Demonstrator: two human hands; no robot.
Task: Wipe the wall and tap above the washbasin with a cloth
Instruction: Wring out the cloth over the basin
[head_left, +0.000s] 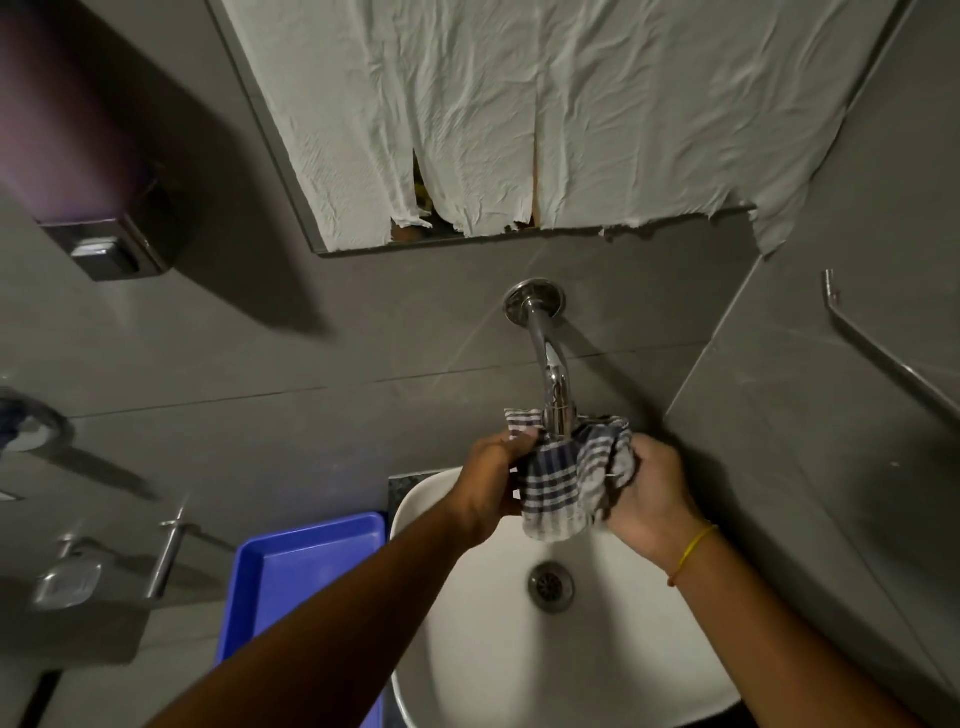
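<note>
You hold the cloth around the end of the tap with both hands, over the washbasin.

On your left the soap dispenser hangs on the grey tiled wall, with a soap dish lower down and a blue tray just beside the washbasin. Your left hand pinches one edge of the checked cloth, fingers closed on it, likely to keep it taut. The tap comes out of the wall and curves down; its spout end sits in the cloth's fold, so you can rub round the metal. Your right hand grips the other side, fingers shut on the fabric. Above, crumpled paper covers the mirror; a rail crosses the right wall. The room is dim.
</note>
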